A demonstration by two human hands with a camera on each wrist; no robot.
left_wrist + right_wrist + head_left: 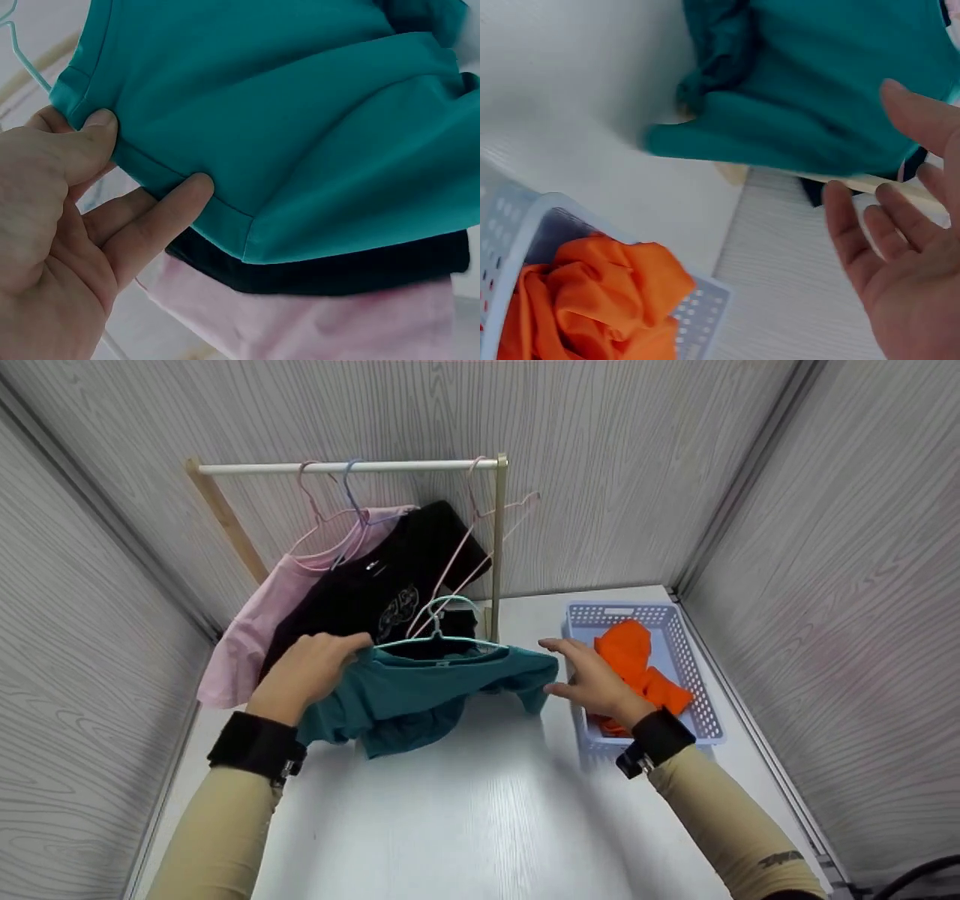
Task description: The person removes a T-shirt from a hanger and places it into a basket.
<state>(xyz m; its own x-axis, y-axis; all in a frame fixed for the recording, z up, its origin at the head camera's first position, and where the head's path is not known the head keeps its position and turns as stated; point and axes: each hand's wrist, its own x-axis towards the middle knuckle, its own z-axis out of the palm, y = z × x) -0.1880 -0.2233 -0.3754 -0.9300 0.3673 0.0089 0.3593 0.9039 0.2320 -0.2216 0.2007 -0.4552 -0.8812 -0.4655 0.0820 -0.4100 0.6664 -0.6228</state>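
Observation:
A teal shirt [427, 690] hangs on a mint-green hanger [438, 639] above the table, its hanger inside the neckline. My left hand [311, 671] pinches the shirt's shoulder; in the left wrist view the thumb of the left hand [82, 202] presses on the teal fabric [285, 135] near the neckline. The right hand [592, 679] is beside the other shoulder, fingers spread and apart from the cloth. In the right wrist view the right hand [907, 240] has nothing between its fingers, close to the teal shirt [817, 97].
Behind stands a rack with a white rail [262, 469], holding a pink shirt [244, 637], a black shirt [330, 604] and a bare pink hanger [457, 551]. On the right, a light-blue basket [701, 705] holds orange cloth [626, 652].

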